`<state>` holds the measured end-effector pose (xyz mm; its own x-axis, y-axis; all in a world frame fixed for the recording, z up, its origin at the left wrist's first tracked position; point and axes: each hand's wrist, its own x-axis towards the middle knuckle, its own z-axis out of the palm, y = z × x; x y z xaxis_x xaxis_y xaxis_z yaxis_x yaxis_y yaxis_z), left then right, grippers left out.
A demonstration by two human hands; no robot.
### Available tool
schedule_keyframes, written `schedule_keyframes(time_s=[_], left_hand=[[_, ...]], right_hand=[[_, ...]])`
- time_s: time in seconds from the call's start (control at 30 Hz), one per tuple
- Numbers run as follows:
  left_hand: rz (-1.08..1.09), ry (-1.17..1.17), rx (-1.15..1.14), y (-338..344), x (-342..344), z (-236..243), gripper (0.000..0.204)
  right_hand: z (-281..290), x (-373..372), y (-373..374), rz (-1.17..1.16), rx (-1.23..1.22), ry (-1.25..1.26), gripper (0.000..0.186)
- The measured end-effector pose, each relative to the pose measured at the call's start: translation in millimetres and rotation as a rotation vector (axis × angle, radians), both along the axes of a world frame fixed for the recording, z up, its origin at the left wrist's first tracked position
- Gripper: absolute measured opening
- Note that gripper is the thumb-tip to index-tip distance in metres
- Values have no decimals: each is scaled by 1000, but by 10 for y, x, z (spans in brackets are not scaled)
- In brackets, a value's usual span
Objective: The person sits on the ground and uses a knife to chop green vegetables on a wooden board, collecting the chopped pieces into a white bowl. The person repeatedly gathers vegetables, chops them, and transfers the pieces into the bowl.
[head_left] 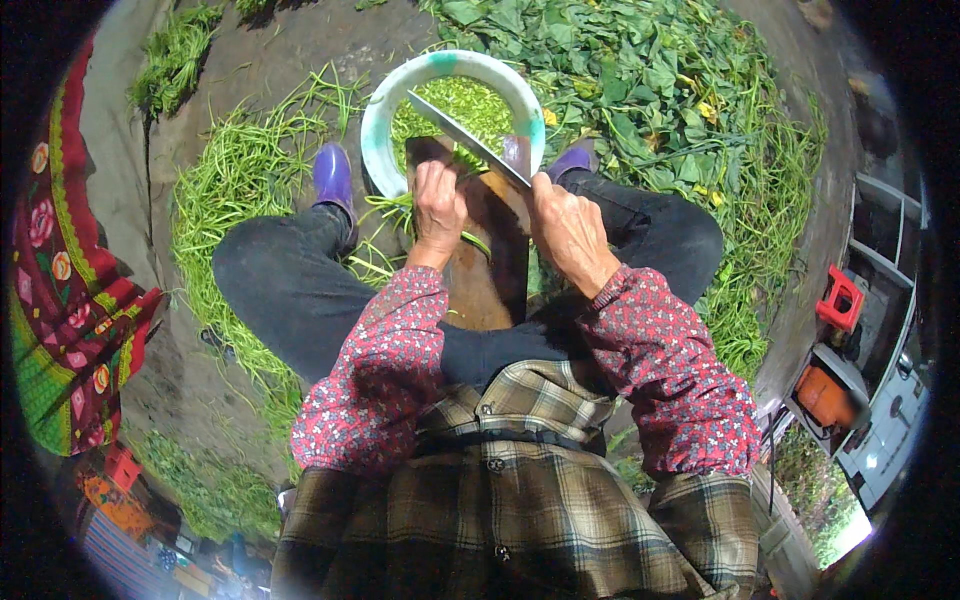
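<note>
Plaid clothing (pixel 480 520) is filling the lower part of my view, nearest the camera. Beyond it, my left hand (pixel 438 205) is clamping its grip on a bunch of green stems (pixel 469 160) over the wooden board (pixel 478 295), a short tuft showing past the knuckles, while my right hand (pixel 570 225) is gripping a long knife (pixel 470 138). Its blade is slanting above the board's far end and the white-and-green basin (pixel 378 135); whether it is touching the stems, I cannot tell. Chopped green pieces (pixel 470 100) are covering the basin's inside, so I am judging a fair share done. Long uncut stems (pixel 235 185) are lying heaped to the left, near a broad leaf pile (pixel 640 90) on the right, so plenty seems to be remaining.
</note>
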<state>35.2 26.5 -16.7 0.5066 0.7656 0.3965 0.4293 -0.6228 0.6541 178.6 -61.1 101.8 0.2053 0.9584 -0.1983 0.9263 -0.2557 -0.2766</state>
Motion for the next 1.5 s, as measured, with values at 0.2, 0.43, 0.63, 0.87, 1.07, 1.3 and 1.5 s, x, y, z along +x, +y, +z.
schedule_keyframes(time_s=[0.2, 0.43, 0.63, 0.87, 1.07, 1.3, 1.5], left_hand=[[1, -32, 23, -10, 22, 5, 22], [1, 18, -4, 8, -12, -19, 23], [9, -30, 6, -13, 35, 10, 22], [3, -80, -45, -27, 45, 11, 24], [20, 0, 33, -23, -5, -8, 23], [-16, 7, 5, -5, 24, 21, 15], [-30, 19, -19, -31, -6, 1, 31]], right_hand=[[-345, -179, 124, -2, 11, -18, 7], [-37, 47, 173, -11, -41, 136, 9], [-203, -26, 19, -13, -92, 95, 9], [-262, 111, 195, -80, 24, 293, 12], [-8, -8, 88, 59, -37, 73, 5], [-434, -107, 213, -18, 68, 160, 14], [-20, -28, 177, 66, -41, 86, 6]])
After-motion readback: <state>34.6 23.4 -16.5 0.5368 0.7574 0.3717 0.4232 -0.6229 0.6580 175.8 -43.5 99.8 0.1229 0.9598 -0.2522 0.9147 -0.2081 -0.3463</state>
